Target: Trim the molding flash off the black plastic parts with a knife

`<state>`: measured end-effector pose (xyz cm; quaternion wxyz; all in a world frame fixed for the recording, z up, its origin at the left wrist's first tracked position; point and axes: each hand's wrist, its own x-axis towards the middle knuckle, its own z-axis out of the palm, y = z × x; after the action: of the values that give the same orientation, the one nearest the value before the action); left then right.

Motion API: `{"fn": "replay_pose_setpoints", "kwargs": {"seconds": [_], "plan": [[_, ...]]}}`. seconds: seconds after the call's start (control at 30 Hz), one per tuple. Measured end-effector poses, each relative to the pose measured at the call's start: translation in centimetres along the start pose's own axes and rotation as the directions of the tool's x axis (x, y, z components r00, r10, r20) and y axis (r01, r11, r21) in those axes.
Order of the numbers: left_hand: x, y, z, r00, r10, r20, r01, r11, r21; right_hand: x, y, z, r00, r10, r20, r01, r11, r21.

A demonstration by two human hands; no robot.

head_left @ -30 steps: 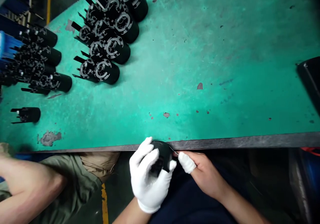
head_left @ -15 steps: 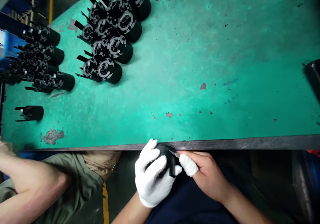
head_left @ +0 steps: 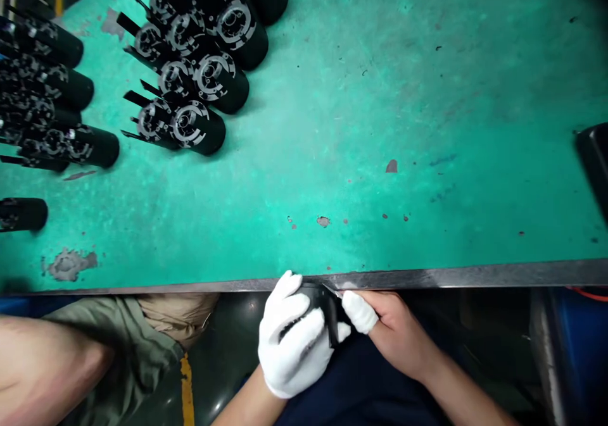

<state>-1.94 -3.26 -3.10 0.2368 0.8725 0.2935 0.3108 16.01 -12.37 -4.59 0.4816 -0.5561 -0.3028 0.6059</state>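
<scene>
My left hand (head_left: 295,344), in a white glove, is wrapped round a black cylindrical plastic part (head_left: 311,290) at the table's front edge. A flat prong of the part points down towards my lap. My right hand (head_left: 387,328) is bare apart from a white cover on the thumb. Its thumb and forefinger pinch a thin metal blade (head_left: 334,290), whose tip lies against the part's rim. Most of the blade is hidden by the fingers, and my left hand covers much of the part.
Several like black parts (head_left: 199,128) stand in rows at the back left of the green table (head_left: 351,128), with more at the far left (head_left: 95,146). One part (head_left: 26,214) lies apart. A black object (head_left: 593,166) is at the right edge. A co-worker's arm (head_left: 52,369) is at lower left.
The view has shifted a little, so the parts at left appear further left. My hands keep their grip, and the held part is turned slightly. The co-worker's forearm has moved out of view.
</scene>
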Motion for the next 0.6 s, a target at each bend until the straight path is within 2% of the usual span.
{"fn": "replay_pose_setpoints", "kwargs": {"seconds": [0.17, 0.3, 0.4, 0.47, 0.57, 0.6], "plan": [[0.2, -0.1, 0.0, 0.999, 0.028, -0.015, -0.028, 0.999, -0.018, -0.1, -0.8, -0.6, 0.998, 0.019, 0.063, -0.017, 0.999, -0.027], [0.2, -0.6, 0.3, 1.000, 0.029, -0.009, -0.030, 0.999, -0.030, 0.1, -1.2, -0.1, 0.997, 0.077, -0.018, -0.078, 0.989, -0.129], [-0.2, -0.4, 0.4, 0.998, 0.065, -0.013, -0.065, 0.997, -0.037, 0.0, -0.9, 0.4, 0.996, 0.063, -0.068, -0.073, 0.983, -0.166], [-0.4, 0.3, -0.2, 0.998, 0.065, -0.005, -0.065, 0.997, -0.039, -0.3, -0.2, 0.7, 0.997, 0.052, -0.051, -0.059, 0.987, -0.148], [0.4, 0.4, -2.0, 0.999, -0.027, -0.036, 0.024, 0.996, -0.087, -0.9, 1.2, 0.8, 0.997, 0.073, -0.035, -0.077, 0.989, -0.126], [1.2, -0.1, -2.8, 0.994, -0.083, -0.071, 0.077, 0.993, -0.085, -0.9, 1.7, 0.6, 0.991, 0.096, -0.095, -0.108, 0.985, -0.133]]}}
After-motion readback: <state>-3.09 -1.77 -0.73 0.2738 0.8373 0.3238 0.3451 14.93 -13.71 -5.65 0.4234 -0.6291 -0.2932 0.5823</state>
